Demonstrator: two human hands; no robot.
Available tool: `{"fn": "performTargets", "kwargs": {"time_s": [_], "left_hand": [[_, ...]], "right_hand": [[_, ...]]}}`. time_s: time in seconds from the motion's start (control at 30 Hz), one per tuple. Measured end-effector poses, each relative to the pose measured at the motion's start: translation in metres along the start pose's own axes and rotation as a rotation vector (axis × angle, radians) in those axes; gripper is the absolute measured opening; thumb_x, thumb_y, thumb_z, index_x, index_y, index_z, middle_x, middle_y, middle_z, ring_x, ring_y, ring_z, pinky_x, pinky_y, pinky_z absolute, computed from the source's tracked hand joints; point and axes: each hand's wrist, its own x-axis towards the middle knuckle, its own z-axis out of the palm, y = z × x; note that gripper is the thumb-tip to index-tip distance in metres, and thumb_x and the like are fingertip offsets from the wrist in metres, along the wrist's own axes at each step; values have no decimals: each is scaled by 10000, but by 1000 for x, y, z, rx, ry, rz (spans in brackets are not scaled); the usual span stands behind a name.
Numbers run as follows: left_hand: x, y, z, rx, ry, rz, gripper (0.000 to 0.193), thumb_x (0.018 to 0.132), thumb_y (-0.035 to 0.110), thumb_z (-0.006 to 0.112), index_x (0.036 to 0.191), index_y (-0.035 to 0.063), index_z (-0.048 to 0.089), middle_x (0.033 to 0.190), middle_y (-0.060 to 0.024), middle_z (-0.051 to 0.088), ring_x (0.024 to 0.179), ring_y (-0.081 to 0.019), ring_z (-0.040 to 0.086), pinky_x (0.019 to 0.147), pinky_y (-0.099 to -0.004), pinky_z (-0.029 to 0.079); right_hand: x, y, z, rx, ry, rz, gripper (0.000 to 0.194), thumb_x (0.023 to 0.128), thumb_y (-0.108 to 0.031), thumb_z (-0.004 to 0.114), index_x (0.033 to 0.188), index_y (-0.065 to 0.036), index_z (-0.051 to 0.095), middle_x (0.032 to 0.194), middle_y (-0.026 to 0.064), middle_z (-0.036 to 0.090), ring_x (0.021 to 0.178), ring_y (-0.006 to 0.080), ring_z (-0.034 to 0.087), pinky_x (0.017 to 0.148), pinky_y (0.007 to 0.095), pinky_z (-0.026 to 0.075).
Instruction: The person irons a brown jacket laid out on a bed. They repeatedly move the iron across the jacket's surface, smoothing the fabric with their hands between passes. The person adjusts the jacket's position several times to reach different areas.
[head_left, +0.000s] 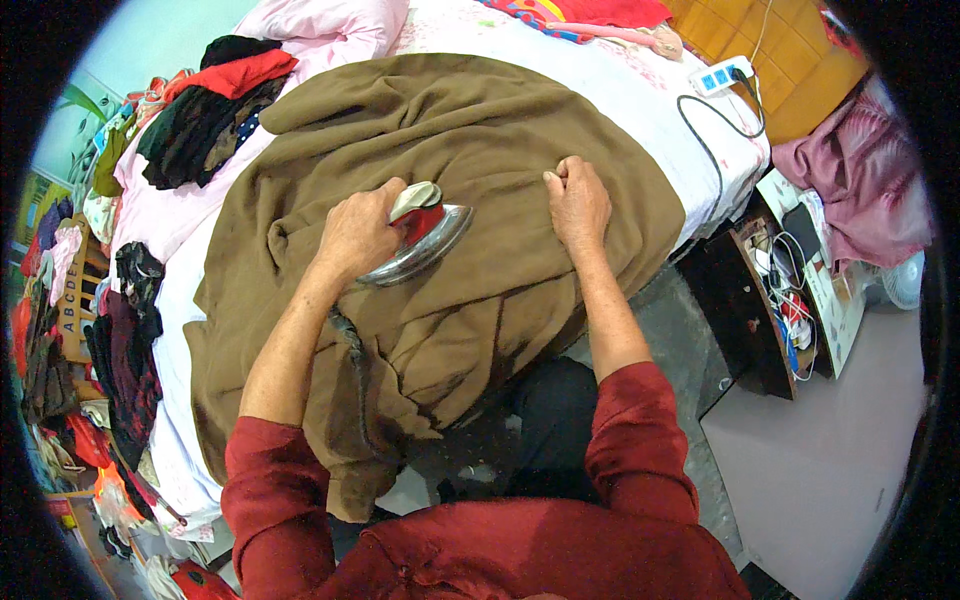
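A large brown cloth (480, 165) lies wrinkled over the bed, its near side hanging down by the person's knees. My left hand (364, 229) grips the handle of a clothes iron (424, 244) with a metal base and a red and cream body. The iron rests on the cloth, partly tilted in view, right of the left hand. A dark cord (356, 360) runs down over the cloth beneath my left forearm. My right hand (581, 199) is on the cloth to the right of the iron, its fingers curled; whether they pinch the fabric cannot be told.
A power strip (724, 77) with a plugged-in black cord lies on the white bedsheet (705, 157). Dark and red clothes (217, 112) are piled at the upper left. An open drawer (780, 300) holding cables stands at the right. More clothes (127, 337) lie along the left edge.
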Motion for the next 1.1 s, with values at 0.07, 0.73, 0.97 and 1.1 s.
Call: {"fn": "performTargets", "kwargs": {"time_s": [0.07, 0.73, 0.97, 1.1], "left_hand": [[11, 7, 3, 17, 13, 20, 266, 829, 199, 660, 1044, 78, 562, 912, -215, 681, 937, -438, 631, 787, -545, 471], [78, 54, 19, 3, -90, 50, 299, 779, 86, 604, 1066, 27, 545, 989, -246, 683, 1022, -437, 629, 873, -533, 481], [60, 30, 20, 63, -35, 67, 317, 835, 219, 702, 1082, 89, 549, 967, -235, 672, 964, -440, 630, 801, -538, 482], [81, 65, 21, 13, -64, 86, 333, 827, 190, 626, 1141, 99, 565, 1034, -226, 686, 1004, -417, 647, 847, -523, 503]], "right_hand": [[-1, 0, 3, 5, 45, -14, 181, 926, -251, 641, 952, -89, 565, 964, 134, 623, 934, 359, 604, 795, 498, 468], [2, 11, 16, -10, 254, -44, 96, 887, -64, 539, 973, -74, 581, 941, 138, 635, 865, 359, 635, 744, 484, 492], [2, 2, 21, -46, 262, -49, 105, 878, -69, 531, 964, -94, 585, 937, 127, 635, 857, 352, 638, 725, 482, 492], [6, 15, 20, -39, 318, -63, 118, 873, -74, 506, 930, -97, 606, 910, 139, 640, 853, 370, 637, 713, 500, 498]]}}
